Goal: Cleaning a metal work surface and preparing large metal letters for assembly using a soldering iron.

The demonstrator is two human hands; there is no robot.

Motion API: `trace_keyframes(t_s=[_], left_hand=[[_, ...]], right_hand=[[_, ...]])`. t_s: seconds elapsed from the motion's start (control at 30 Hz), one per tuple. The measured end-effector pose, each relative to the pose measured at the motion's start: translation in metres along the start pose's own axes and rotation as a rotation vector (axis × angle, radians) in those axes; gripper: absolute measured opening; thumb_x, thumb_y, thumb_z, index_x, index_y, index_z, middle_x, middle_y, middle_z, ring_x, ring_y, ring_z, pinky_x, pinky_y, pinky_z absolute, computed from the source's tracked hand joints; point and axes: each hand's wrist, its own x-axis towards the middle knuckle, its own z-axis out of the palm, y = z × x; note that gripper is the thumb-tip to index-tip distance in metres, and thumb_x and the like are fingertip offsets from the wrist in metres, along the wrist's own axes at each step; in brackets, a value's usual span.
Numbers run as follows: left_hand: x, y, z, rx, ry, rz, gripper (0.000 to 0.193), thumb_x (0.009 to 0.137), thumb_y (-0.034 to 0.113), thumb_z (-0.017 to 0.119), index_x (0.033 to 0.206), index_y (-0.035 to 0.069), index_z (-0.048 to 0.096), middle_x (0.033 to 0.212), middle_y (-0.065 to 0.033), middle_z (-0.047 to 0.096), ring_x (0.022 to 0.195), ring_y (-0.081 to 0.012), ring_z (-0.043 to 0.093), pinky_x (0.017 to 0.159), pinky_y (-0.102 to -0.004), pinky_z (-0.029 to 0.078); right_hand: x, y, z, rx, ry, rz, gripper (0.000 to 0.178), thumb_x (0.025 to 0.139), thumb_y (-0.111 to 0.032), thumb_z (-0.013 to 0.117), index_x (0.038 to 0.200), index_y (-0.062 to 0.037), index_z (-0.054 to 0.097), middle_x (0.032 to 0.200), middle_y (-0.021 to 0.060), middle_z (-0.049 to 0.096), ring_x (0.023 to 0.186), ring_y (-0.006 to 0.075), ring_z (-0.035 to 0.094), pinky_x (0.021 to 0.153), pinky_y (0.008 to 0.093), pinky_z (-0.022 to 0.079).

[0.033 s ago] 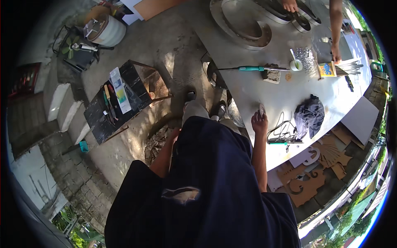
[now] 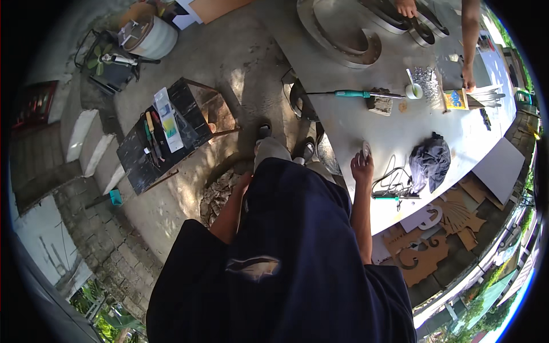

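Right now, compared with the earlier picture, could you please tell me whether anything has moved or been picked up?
Nothing has visibly changed. The right hand still rests at the edge of the grey worktable, its grip on a small pale round disc. The left hand is hidden by the dark shirt. The teal-handled tool and the crumpled dark cloth lie as before.

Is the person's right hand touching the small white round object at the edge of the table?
Touching. In the head view, the right hand grips the small white round object between its fingertips, no gap visible, just above the near edge of the grey table.
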Motion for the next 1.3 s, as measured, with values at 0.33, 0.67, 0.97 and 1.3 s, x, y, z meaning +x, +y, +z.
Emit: trace_keyframes(t_s=[0.33, 0.67, 0.97, 1.3], left_hand=[[-0.005, 0.047, -0.065, 0.257, 0.001, 0.08, 0.018, 0.085, 0.018, 0.062, 0.077, 0.002, 0.063, 0.062, -0.0072, 0.061, 0.055, -0.02, 0.062, 0.047, -0.0337, 0.045], [0.017, 0.074, -0.117, 0.473, 0.26, 0.48, 0.026, 0.084, 0.025, 0.057, 0.075, 0.002, 0.065, 0.068, -0.0151, 0.064, 0.065, -0.028, 0.067, 0.057, -0.0398, 0.048], [0.064, 0.09, -0.165, 0.453, 0.209, 0.448, 0.029, 0.079, 0.029, 0.062, 0.087, 0.002, 0.07, 0.091, -0.0207, 0.068, 0.088, -0.0387, 0.065, 0.076, -0.0442, 0.052], [0.086, 0.155, -0.197, 0.637, 0.109, 0.537, 0.034, 0.078, 0.033, 0.064, 0.08, -0.002, 0.067, 0.077, -0.0217, 0.065, 0.074, -0.0346, 0.067, 0.067, -0.0444, 0.05]], right_hand=[[0.044, 0.006, 0.02, -0.022, 0.236, -0.034, 0.025, 0.089, -0.034, 0.05, 0.087, -0.0143, 0.064, 0.074, 0.0012, 0.069, 0.061, 0.0136, 0.063, 0.055, 0.0308, 0.05], [0.069, 0.02, 0.014, 0.107, 0.617, -0.113, 0.047, 0.083, -0.051, 0.051, 0.096, -0.0081, 0.064, 0.082, 0.0114, 0.066, 0.069, 0.0217, 0.065, 0.053, 0.0321, 0.051], [0.06, 0.065, 0.014, 0.115, 0.621, -0.251, 0.03, 0.092, -0.037, 0.047, 0.106, -0.0144, 0.06, 0.1, 0.0053, 0.068, 0.089, 0.0273, 0.068, 0.072, 0.0435, 0.054], [-0.003, 0.196, 0.01, 0.16, 0.478, -0.329, 0.041, 0.098, -0.033, 0.044, 0.061, -0.0156, 0.04, 0.049, -0.0021, 0.039, 0.042, 0.0153, 0.043, 0.042, 0.0315, 0.042]])
